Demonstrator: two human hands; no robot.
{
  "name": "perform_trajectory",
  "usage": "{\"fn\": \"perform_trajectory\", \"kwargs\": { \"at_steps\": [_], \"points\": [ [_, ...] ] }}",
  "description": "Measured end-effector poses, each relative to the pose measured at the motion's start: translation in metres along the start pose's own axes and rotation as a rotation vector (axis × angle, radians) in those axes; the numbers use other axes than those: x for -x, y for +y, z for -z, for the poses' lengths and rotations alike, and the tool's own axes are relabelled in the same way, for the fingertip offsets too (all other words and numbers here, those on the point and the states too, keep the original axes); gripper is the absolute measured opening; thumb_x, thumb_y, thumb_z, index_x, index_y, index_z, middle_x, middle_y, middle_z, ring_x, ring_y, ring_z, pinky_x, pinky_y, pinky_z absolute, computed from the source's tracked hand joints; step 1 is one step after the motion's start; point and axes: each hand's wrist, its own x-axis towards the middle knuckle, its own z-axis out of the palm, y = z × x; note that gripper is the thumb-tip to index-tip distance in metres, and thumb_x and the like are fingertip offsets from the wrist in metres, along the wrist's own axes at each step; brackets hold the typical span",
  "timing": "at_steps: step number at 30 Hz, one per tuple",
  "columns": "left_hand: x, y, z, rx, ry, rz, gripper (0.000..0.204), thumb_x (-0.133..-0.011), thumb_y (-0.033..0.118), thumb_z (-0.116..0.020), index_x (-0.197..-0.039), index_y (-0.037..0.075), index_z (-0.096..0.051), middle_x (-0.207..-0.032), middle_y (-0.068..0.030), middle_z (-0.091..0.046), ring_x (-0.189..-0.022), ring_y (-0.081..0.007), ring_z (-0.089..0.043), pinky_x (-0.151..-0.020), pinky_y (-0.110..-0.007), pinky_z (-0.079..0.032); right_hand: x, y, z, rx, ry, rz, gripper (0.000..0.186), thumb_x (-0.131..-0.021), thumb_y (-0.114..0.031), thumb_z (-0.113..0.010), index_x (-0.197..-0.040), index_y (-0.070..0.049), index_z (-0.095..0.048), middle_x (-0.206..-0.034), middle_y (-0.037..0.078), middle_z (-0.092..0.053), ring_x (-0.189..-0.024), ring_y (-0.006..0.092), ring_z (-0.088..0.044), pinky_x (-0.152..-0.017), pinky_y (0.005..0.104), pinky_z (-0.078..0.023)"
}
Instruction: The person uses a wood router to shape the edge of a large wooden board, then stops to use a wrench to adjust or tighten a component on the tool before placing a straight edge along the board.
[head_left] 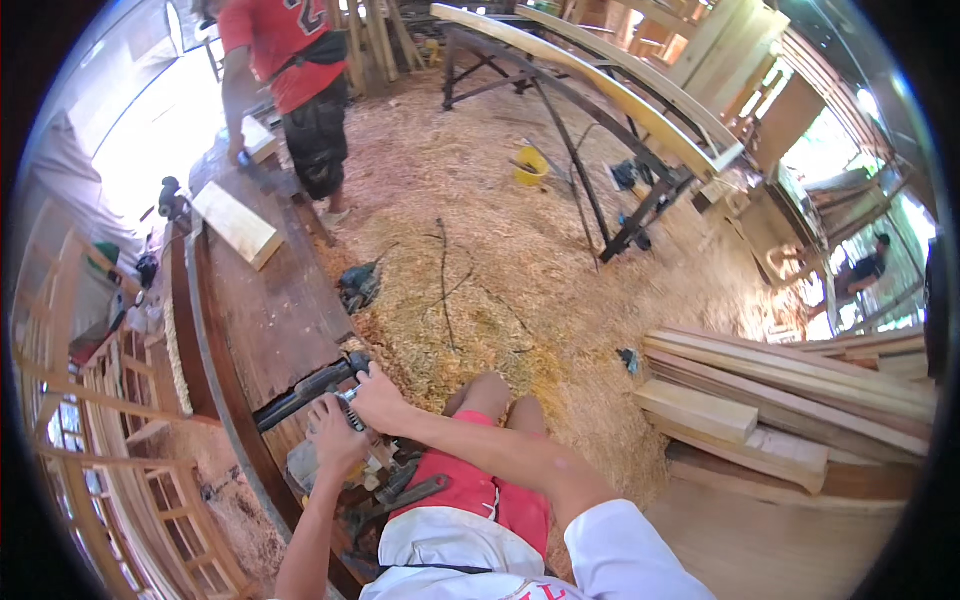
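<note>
My left hand is closed round a small silvery and dark part at the bench's near right side. From the right, my right hand grips the same part with curled fingers; its exact kind is partly hidden by both hands. Just beyond them a long black tool lies across the wooden workbench. Close to my left forearm, a grey metal wrench-like tool rests among other tools beside my red shorts.
A pale wood block sits farther along the bench, where a person in a red shirt stands. Shavings cover the floor, with a yellow bucket. Stacked boards lie to the right; a long metal-legged stand is beyond.
</note>
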Motion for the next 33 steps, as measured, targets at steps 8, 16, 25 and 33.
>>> {"fn": "perform_trajectory", "kwargs": {
  "at_steps": [8,16,25,33],
  "points": [
    [0.002,0.0,-0.004,0.009,-0.013,0.024,0.08,-0.063,0.032,-0.084,-0.124,0.008,-0.039,-0.13,-0.0162,-0.043,-0.127,-0.0422,-0.042,-0.095,-0.066,-0.039,0.001,-0.007,-0.001,-0.01,-0.028,-0.051,0.014,-0.082,-0.023,-0.067,-0.077,-0.015,-0.077,-0.081,0.002,-0.073,-0.101,0.0226,-0.061,-0.095,0.0453,-0.037],
    [0.007,0.004,-0.008,0.004,-0.014,0.033,0.078,-0.069,0.035,-0.081,-0.128,0.004,-0.039,-0.135,-0.0218,-0.042,-0.131,-0.0451,-0.04,-0.1,-0.067,-0.037,0.009,-0.012,-0.008,0.025,-0.037,-0.044,0.014,-0.08,-0.024,-0.066,-0.08,-0.016,-0.078,-0.089,0.004,-0.073,-0.108,0.0224,-0.058,-0.097,0.0456,-0.037],
    [-0.009,-0.022,-0.017,0.014,0.037,-0.112,0.08,-0.07,0.044,-0.07,-0.135,0.004,-0.045,-0.128,-0.0269,-0.049,-0.124,-0.0461,-0.047,-0.099,-0.06,-0.043,0.134,-0.045,0.078,-0.332,-0.024,-0.286,0.047,-0.078,-0.04,-0.077,-0.112,-0.008,-0.065,-0.112,0.012,-0.065,-0.112,0.0317,-0.059,-0.09,0.0473,-0.046],
    [0.001,-0.025,-0.006,0.004,0.012,-0.046,0.087,-0.066,0.046,-0.078,-0.132,0.004,-0.04,-0.13,-0.0219,-0.044,-0.129,-0.042,-0.042,-0.094,-0.07,-0.038,0.192,-0.075,0.037,-0.809,-0.119,-0.48,0.059,-0.08,-0.035,-0.082,-0.119,0.0,-0.055,-0.089,0.019,-0.069,-0.088,0.0373,-0.069,-0.076,0.0456,-0.053]
  ]
}}
